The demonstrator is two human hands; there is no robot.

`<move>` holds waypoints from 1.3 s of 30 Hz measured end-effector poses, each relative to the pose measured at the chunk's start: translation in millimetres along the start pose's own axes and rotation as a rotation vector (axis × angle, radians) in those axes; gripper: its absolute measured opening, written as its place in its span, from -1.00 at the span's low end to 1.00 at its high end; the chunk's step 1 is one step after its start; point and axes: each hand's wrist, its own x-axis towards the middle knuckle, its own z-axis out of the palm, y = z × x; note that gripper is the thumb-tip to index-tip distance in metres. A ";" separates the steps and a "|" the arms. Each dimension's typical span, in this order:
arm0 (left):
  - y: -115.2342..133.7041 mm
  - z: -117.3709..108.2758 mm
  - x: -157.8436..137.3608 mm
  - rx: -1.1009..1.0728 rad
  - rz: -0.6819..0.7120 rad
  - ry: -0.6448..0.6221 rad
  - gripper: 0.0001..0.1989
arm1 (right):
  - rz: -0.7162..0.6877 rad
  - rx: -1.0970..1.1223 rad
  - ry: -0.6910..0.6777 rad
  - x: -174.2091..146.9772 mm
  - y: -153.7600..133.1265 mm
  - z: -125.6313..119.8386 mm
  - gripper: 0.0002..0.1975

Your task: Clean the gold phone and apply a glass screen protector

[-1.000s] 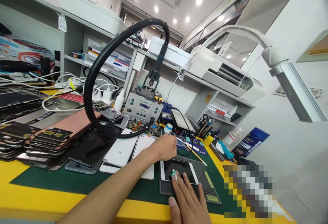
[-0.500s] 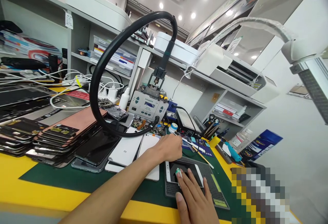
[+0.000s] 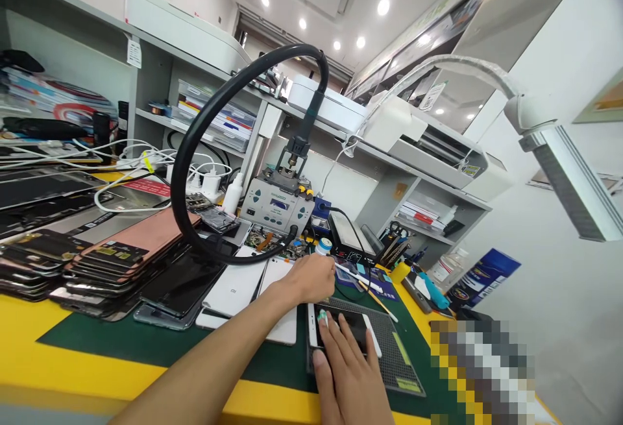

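A white-framed smartphone [image 3: 359, 334] with a dark screen lies on a grey perforated mat [image 3: 399, 353]. My right hand [image 3: 348, 370] rests over the screen, its fingers stretched out and thumb apart. At its index fingertip is a small green and white thing [image 3: 322, 316]; I cannot tell what it is. Beyond the phone's upper edge, my left hand [image 3: 311, 279] is closed with its fingers curled; whatever it holds, if anything, is hidden. Just left of the mat lie white tablet-like panels [image 3: 236, 287], partly covered by my left forearm.
Stacked phone screens [image 3: 121, 237] fill the left side. At the back stands a grey rework station [image 3: 277, 204] with a looping black hose [image 3: 180, 172]. A yellow-handled swab [image 3: 379, 298] lies beyond the mat. A lamp [image 3: 574, 178] hangs at upper right.
The whole view has shifted, so most things appear slightly further left. My right hand remains flat on the phone, and my left hand stays closed beyond it.
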 end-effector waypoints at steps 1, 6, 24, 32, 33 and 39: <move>0.7 0.2 -0.1 -0.003 0.003 0.001 -0.74 | -0.008 -0.048 0.035 -6.6 1.8 5.5 -0.47; 5.0 1.9 -0.9 -0.022 0.019 -0.005 -0.75 | -0.059 -0.193 0.091 -24.8 7.8 20.5 -0.44; -5.5 2.8 2.1 -0.007 -0.030 0.033 -0.73 | -0.006 0.132 -0.017 22.1 -13.9 -18.2 -0.44; -2.1 3.0 0.8 -0.025 -0.023 0.030 -0.73 | 0.049 0.103 0.032 -14.5 -2.5 13.5 -0.49; -1.1 2.8 0.5 -0.026 -0.021 0.028 -0.73 | 0.052 0.090 0.054 -16.4 -3.4 14.3 -0.48; 2.5 1.6 -0.2 -0.018 -0.017 0.026 -0.74 | -0.019 0.047 -0.028 -1.4 -12.5 -4.8 -0.45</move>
